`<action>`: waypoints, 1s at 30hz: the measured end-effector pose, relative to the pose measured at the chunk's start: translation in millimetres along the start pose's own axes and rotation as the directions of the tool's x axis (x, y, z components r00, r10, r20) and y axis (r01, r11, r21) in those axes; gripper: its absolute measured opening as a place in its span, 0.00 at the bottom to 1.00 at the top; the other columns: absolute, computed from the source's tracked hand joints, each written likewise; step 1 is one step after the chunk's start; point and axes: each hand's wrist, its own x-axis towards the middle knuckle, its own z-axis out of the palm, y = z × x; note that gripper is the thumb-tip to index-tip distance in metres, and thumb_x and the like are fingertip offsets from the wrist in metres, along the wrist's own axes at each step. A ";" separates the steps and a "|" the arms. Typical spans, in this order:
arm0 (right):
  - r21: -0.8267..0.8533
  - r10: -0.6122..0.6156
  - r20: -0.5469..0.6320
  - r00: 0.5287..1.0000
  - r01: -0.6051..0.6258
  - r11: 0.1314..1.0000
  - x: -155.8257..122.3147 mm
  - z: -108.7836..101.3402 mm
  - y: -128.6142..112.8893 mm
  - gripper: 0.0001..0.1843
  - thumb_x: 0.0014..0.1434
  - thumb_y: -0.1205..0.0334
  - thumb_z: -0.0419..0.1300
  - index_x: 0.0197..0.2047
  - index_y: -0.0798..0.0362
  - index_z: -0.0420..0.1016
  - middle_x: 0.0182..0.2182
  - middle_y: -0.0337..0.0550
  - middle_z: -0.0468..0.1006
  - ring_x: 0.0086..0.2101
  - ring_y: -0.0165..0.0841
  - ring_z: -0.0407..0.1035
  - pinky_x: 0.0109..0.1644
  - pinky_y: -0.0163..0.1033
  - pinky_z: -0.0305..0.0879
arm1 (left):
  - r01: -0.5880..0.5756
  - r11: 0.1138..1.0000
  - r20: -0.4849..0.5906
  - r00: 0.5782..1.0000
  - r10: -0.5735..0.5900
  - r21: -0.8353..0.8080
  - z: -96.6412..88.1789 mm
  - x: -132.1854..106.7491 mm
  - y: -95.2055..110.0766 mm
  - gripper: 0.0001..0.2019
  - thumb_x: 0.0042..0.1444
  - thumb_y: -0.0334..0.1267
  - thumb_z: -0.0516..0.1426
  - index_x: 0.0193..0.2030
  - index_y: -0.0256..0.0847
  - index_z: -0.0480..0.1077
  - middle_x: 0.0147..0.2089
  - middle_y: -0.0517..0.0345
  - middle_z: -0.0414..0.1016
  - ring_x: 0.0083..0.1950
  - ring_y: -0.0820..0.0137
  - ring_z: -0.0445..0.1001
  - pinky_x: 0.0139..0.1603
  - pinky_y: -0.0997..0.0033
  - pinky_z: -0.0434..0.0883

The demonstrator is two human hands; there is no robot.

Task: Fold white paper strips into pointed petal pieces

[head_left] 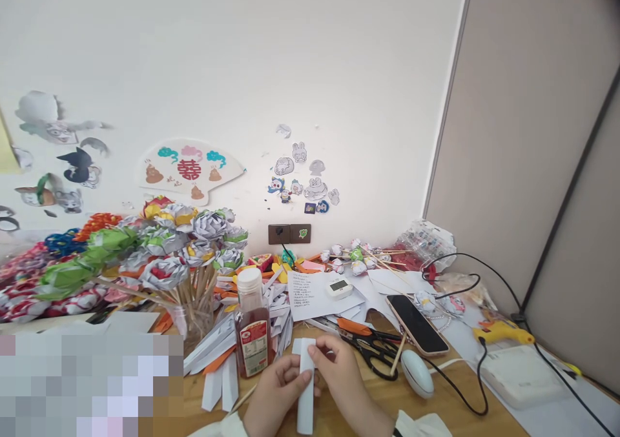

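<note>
Between my two hands is a narrow folded strip of white paper [305,398], held upright over the wooden table. My left hand [278,388] grips its left side, thumb laid across the front. Higher up, my right hand [341,376] pinches the strip's right edge between thumb and fingers. Just left of them stands a bottle of dark red liquid [252,337] with a white cap. Folded white paper pieces [220,385] lie beside the bottle. To the right of my hands rest black-handled scissors [380,353].
Paper flowers on sticks [167,272] crowd a clear container at the left. A white timer [339,288] sits on a handwritten sheet [310,304]. Rightward are a phone [417,324], a pale mouse-shaped device [417,374], a yellow glue gun [504,333] and trailing black cables.
</note>
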 end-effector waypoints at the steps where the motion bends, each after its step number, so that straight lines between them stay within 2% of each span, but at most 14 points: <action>1: -0.003 -0.003 -0.005 1.000 0.003 1.000 0.1 0.2 0.3 0.11 0.47 0.58 0.55 0.24 0.58 0.70 0.21 0.41 0.71 0.24 0.31 0.64 0.28 0.33 0.60 | 0.013 1.000 -0.006 1.000 -0.013 0.000 0.7 -0.2 0.9 0.13 0.38 0.41 0.61 0.29 0.35 0.67 0.24 0.58 0.74 0.26 0.68 0.73 0.29 0.71 0.67; 17: 0.057 0.010 0.021 1.000 -0.011 0.998 0.5 -0.2 -2.4 0.13 0.48 0.58 0.54 0.20 0.57 0.69 0.18 0.38 0.68 0.22 0.29 0.62 0.26 0.31 0.58 | 0.093 0.994 -0.086 0.992 -0.088 0.054 4.1 -2.1 2.9 0.18 0.33 0.46 0.62 0.28 0.36 0.65 0.21 0.61 0.72 0.25 0.66 0.74 0.25 0.72 0.66; 23: 0.030 -0.001 0.030 1.000 0.000 1.000 0.3 -0.7 -6.5 0.13 0.49 0.60 0.53 0.17 0.57 0.67 0.16 0.36 0.64 0.21 0.28 0.59 0.25 0.30 0.56 | 0.079 0.995 -0.082 0.994 -0.074 0.057 3.1 -2.5 2.0 0.17 0.34 0.44 0.62 0.28 0.36 0.64 0.21 0.62 0.72 0.24 0.67 0.74 0.25 0.73 0.67; 30: 0.019 0.016 -0.002 1.000 -0.016 1.000 0.6 -2.3 -5.7 0.13 0.48 0.58 0.54 0.19 0.57 0.69 0.17 0.38 0.68 0.22 0.30 0.62 0.26 0.32 0.58 | 0.086 0.995 -0.038 0.996 -0.084 0.048 3.9 -4.5 3.0 0.16 0.36 0.46 0.61 0.28 0.36 0.64 0.21 0.60 0.73 0.25 0.67 0.74 0.27 0.71 0.68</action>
